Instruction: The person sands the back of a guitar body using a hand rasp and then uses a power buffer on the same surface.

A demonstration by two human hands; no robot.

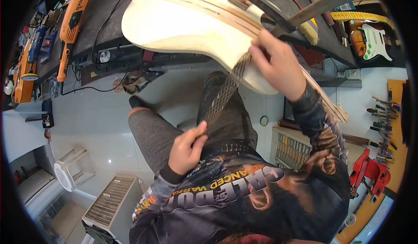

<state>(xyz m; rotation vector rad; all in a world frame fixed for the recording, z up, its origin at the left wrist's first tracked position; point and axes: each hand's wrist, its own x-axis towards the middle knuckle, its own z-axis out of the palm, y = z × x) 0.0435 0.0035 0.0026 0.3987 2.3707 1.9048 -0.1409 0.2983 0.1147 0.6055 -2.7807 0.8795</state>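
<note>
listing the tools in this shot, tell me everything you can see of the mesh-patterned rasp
The mesh-patterned rasp is a long, narrow, greyish-brown strip, apparently metal, with a diamond lattice along it. It slants from lower left to upper right in the picture, its upper part at the curved edge of the pale wooden body. The left hand pinches its lower end; the right hand holds it near the top, hiding that end.
</note>
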